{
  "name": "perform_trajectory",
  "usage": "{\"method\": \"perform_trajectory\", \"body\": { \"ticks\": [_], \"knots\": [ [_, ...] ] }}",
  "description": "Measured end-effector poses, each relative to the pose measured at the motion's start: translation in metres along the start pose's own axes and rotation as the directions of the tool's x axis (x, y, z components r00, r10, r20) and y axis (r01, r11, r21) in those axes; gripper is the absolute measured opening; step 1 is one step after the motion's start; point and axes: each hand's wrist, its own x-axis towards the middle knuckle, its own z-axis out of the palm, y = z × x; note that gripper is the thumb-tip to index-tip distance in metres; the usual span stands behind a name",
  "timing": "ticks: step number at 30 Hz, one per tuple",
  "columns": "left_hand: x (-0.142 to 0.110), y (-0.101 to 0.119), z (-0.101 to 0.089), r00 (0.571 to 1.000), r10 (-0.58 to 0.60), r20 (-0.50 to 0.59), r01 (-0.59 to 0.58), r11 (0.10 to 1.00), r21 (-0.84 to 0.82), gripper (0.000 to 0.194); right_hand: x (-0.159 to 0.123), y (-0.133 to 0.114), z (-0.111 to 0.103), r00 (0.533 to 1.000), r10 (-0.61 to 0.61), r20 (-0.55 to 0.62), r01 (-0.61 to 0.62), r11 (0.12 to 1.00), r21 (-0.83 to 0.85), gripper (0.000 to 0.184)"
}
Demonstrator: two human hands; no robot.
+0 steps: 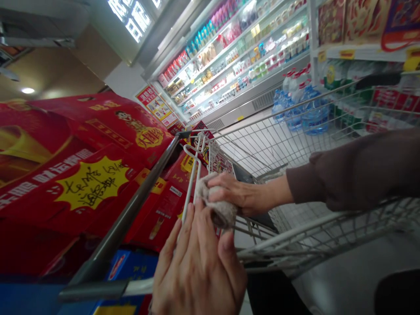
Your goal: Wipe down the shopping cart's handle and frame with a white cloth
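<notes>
The bunched grey cloth [219,203] sits between the two hands, just beside the white wire loop [192,175] at the near corner of a shopping cart [262,148]. Its long axis runs slantwise across the view, from the upper left by the wire down to a darker, rounded end at the lower right. The right hand [239,194] reaches in from the right edge of the view and lies over the top of the bundle, its fingers [221,183] curled round it. That grip is closed, pressing the cloth from above. The left hand [197,267] rises from the bottom of the view with its back to the camera, and its fingers [193,218] come together against the underside of the bundle and the wire. The two hands are about equally near the cloth, though the right covers more of it. The cloth itself looks soft and fuzzy, crumpled into folds, pale grey with dingy patches.

A brown sleeve [357,170] covers the right forearm, pushed back from the wrist. On the left of the cart runs a grey metal bar [121,218], and beyond it are stacked red gift cartons [108,131], one with a yellow starburst sign [92,183] lettered by hand. Farther off stands a refrigerated display case [236,57] packed with goods — bottled water jugs [315,111] sit on the floor before the shelving at the upper right.
</notes>
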Motion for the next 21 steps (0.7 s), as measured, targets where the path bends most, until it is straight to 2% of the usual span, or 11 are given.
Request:
{"method": "perform_trajectory", "body": {
  "ticks": [3, 5, 6, 7, 9, 11, 13, 15, 19, 21],
  "knots": [
    [0.002, 0.003, -0.002, 0.999, -0.035, -0.021, 0.034, 0.999, -0.019, 0.059, -0.019, 0.001, -0.006, 0.973, -0.119, 0.197, 0.135, 0.988, -0.069, 0.034],
    [0.003, 0.005, -0.002, 0.999, -0.04, -0.023, 0.04, 0.999, -0.036, 0.065, -0.023, 0.004, -0.018, 0.928, -0.153, 0.339, 0.179, 0.983, -0.049, 0.038],
    [0.004, 0.007, -0.001, 0.999, -0.05, -0.019, 0.049, 0.998, -0.05, 0.069, -0.019, 0.004, -0.025, 0.921, -0.145, 0.363, 0.162, 0.987, -0.018, 0.043],
    [0.004, 0.008, -0.001, 0.997, -0.075, -0.019, 0.074, 0.995, -0.069, 0.074, -0.012, 0.001, -0.031, 0.932, -0.121, 0.342, 0.12, 0.992, 0.023, 0.048],
    [0.006, 0.011, 0.0, 0.988, -0.149, -0.035, 0.143, 0.981, -0.128, 0.08, 0.008, -0.009, -0.038, 0.974, -0.025, 0.223, -0.003, 0.993, 0.122, 0.052],
    [0.006, 0.011, 0.002, 0.981, -0.179, -0.071, 0.164, 0.969, -0.187, 0.085, 0.025, -0.022, -0.04, 0.984, 0.024, 0.175, -0.059, 0.978, 0.201, 0.05],
    [0.006, 0.01, 0.004, 0.985, -0.148, -0.087, 0.125, 0.967, -0.223, 0.091, 0.034, -0.033, -0.043, 0.961, -0.014, 0.277, -0.054, 0.971, 0.235, 0.048],
    [0.006, 0.007, 0.006, 0.99, -0.111, -0.083, 0.087, 0.966, -0.245, 0.095, 0.036, -0.039, -0.052, 0.912, -0.048, 0.408, -0.063, 0.965, 0.254, 0.047],
    [0.008, 0.003, 0.01, 0.993, -0.079, -0.088, 0.051, 0.959, -0.28, 0.094, 0.044, -0.053, -0.079, 0.895, 0.053, 0.443, -0.182, 0.95, 0.254, 0.053],
    [0.009, 0.002, 0.009, 0.993, -0.06, -0.104, 0.025, 0.949, -0.314, 0.088, 0.049, -0.07, -0.086, 0.878, 0.073, 0.473, -0.186, 0.963, 0.195, 0.06]
  ]
}}
